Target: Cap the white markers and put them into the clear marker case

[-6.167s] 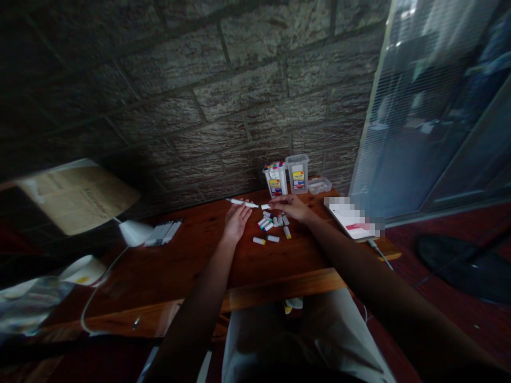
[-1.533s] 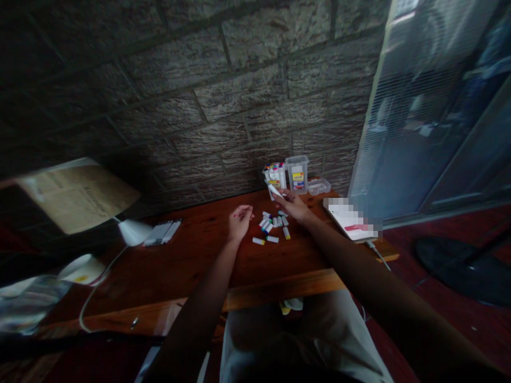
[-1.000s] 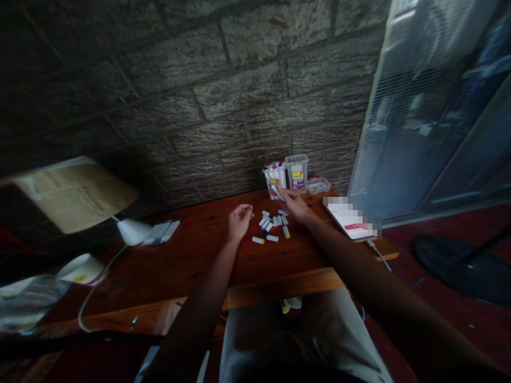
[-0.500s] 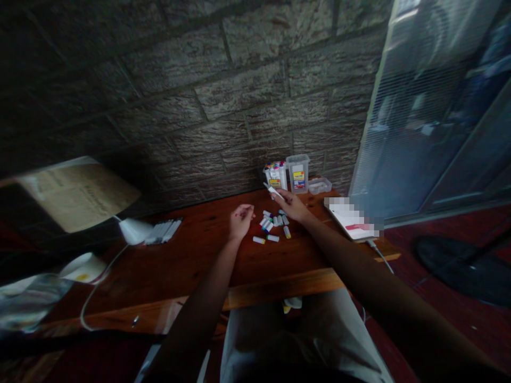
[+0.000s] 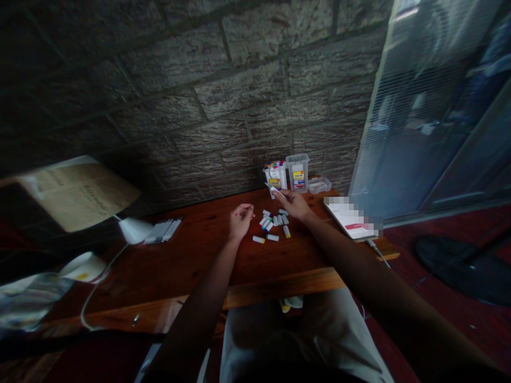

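At 12 o'clock from a scatter of short white caps (image 5: pixel 273 238), I see a white marker (image 5: pixel 274 190) pinched between the thumb and fingers of the right hand (image 5: pixel 293 203), its thin end angled up toward 11 o'clock. The right hand is above the pile, between 1 and 2 o'clock. From my distant post I cannot tell whether the marker touches the box behind it.

At 9 o'clock, just beside the caps, the left hand (image 5: pixel 240 221) rests with fingers curled in and fingertips drawn to the thumb; whether anything sits inside I cannot tell. The caps, showing coloured ends, lie on a brown wooden surface (image 5: pixel 179 266), most of them bunched together, with 3 along the pile's near side, from about 4 to 7 o'clock.

Beyond, at 12 o'clock, a box of markers (image 5: pixel 275 182) stands upright, packed with colour-tipped pens. A clear box (image 5: pixel 297 173) with a yellow label stands next to it at 1 o'clock, and a low clear tray (image 5: pixel 319 185) sits at 2 o'clock. Well apart at 9 o'clock, my view takes in a row of pale markers (image 5: pixel 164 231) lying side by side, while a white device (image 5: pixel 347 215) with a red patch, partly pixelated, rests at 3 o'clock.
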### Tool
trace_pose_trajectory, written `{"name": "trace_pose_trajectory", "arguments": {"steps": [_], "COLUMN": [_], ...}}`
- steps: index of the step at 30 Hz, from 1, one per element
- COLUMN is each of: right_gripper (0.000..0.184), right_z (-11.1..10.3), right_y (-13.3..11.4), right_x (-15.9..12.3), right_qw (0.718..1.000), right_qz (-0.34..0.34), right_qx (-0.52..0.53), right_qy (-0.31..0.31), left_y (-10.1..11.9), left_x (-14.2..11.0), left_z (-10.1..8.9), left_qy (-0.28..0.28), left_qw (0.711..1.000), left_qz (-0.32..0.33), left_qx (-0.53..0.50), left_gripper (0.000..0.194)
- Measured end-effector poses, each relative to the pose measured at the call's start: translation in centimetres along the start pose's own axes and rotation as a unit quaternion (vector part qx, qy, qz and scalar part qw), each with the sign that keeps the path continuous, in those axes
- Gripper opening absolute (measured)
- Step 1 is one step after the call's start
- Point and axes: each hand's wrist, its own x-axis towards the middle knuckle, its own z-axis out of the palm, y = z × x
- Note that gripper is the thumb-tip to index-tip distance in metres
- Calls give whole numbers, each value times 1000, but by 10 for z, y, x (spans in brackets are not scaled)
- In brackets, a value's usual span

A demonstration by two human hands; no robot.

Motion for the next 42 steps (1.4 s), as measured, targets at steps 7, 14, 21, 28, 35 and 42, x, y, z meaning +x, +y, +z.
{"name": "trace_pose_trajectory", "arguments": {"steps": [7, 14, 21, 28, 35, 42], "right_gripper": [58, 56, 46, 46, 53, 50], "right_z": [-2, 10, 10, 13, 10, 8], "right_y": [-3, 10, 14, 12, 6, 5], "right_x": [0, 4, 7, 3, 2, 4], "right_qw": [1000, 995, 987, 988, 991, 996], "right_qz": [-2, 73, 87, 74, 64, 29], "right_qx": [5, 73, 137, 135, 118, 86], "right_qy": [2, 10, -2, -13, -26, -3], "left_y": [0, -2, -3, -3, 0, -1], "left_x": [1, 1, 0, 0, -1, -1], "left_z": [1, 0, 0, 0, 0, 0], "left_qy": [7, 1, -3, -11, -10, -10], "left_qw": [1000, 1000, 1000, 999, 999, 999], "left_qz": [3, 12, 9, 20, 19, 15], "left_qx": [5, 13, 16, 24, 36, 31], "left_gripper": [32, 31, 31, 29, 28, 28]}}
